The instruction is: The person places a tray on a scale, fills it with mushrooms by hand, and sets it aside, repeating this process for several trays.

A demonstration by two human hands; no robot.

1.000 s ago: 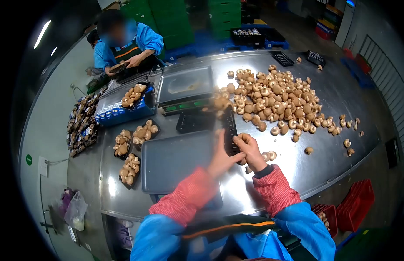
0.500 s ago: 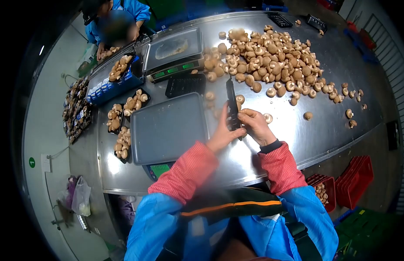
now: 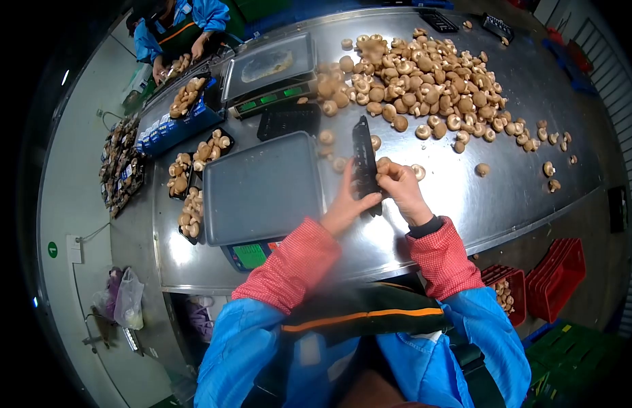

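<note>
A black plastic mushroom tray (image 3: pixel 364 153) stands on edge over the table, tilted so that I see it nearly side-on. My left hand (image 3: pixel 348 204) grips its near lower part, thumb across the front. My right hand (image 3: pixel 403 192) has its fingers pinched together at the tray's right edge; whether they hold a second layer there is hidden. Just past those fingertips shows a brown mushroom (image 3: pixel 384 162). Left of my hands is a scale with a wide grey platform (image 3: pixel 261 190), bare on top.
A big heap of mushrooms (image 3: pixel 431 81) covers the back of the steel table (image 3: pixel 533 211). Filled trays (image 3: pixel 191 216) stand left of the scale, near a blue box (image 3: pixel 180 129). Across the table, a co-worker's hands (image 3: pixel 198 46) are over mushrooms. Red crates (image 3: pixel 555 280) sit at lower right.
The tray has turned a little, showing more of its broad face. My right hand stays at its edge with the fingers slightly shifted. The camera view has tilted slightly.
</note>
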